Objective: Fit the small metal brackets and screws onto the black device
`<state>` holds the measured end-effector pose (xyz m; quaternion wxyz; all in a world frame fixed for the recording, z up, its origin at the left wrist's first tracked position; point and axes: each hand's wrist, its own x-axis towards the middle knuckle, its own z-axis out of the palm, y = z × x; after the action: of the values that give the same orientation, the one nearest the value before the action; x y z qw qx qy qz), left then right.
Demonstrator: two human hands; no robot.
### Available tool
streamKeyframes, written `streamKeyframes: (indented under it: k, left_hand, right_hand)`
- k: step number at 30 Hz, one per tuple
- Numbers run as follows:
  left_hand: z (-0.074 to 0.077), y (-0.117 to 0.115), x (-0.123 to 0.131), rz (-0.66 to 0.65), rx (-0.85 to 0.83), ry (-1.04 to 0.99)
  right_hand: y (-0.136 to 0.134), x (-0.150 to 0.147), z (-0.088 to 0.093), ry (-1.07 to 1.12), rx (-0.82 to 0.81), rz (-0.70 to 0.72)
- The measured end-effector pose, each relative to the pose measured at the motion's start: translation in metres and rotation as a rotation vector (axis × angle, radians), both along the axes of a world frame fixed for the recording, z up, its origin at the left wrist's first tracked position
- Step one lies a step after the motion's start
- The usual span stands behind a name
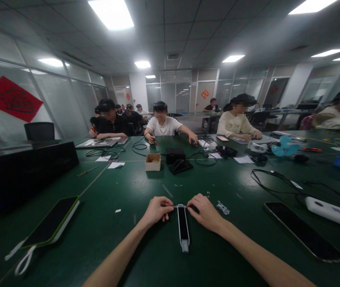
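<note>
My left grip (157, 211) and right grip (204, 213) pinch the top end of a slim black module (183, 227) on the green counter (122, 187); open cardboard box (153, 162) ahead, contents hidden.

A workshop in a glass-partitioned (62, 99) office floor: people (162, 123) sit along a long green workbench (128, 187) scattered with cables (277, 179) and small metal parts (223, 207), under ceiling lights (112, 14).
</note>
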<state>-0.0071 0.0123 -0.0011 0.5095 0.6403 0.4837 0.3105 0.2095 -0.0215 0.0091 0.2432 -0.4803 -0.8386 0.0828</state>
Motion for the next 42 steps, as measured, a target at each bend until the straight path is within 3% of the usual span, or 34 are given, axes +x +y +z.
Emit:
streamKeyframes:
  k: [10, 18, 36, 42]
  left_hand:
    - [-0.006, 0.001, 0.001, 0.023, 0.064, 0.037]
    - [0.0, -0.003, 0.003, 0.031, 0.084, 0.111]
    - [-0.006, 0.001, 0.002, -0.053, 0.077, 0.117]
    - [0.0, -0.003, 0.003, -0.051, 0.128, 0.159]
  right_hand:
    - [0.001, 0.001, -0.002, 0.001, 0.014, 0.002]
    - [0.005, 0.005, -0.011, 0.011, 0.025, 0.034]
    - [0.005, 0.003, -0.008, 0.014, 0.031, 0.037]
    - [0.006, 0.004, -0.011, 0.011, 0.022, 0.041]
